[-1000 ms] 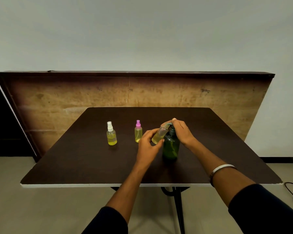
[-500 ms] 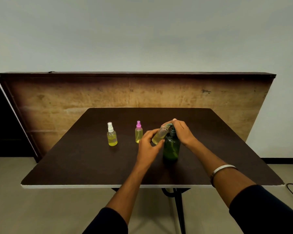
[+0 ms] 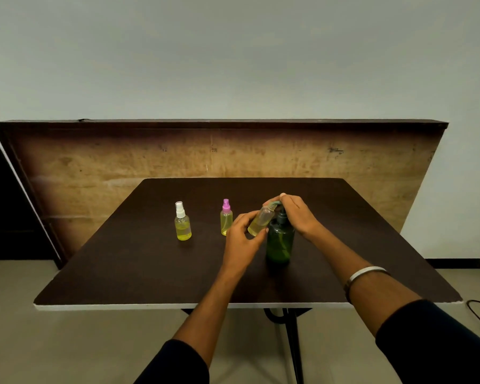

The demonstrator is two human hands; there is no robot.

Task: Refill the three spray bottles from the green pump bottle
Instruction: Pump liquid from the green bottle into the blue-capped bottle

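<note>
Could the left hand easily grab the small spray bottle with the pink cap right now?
Probably not yet: the left hand is holding a tilted clear bottle at the green pump bottle. The pink-capped spray bottle stands close beside it, unobstructed.
</note>
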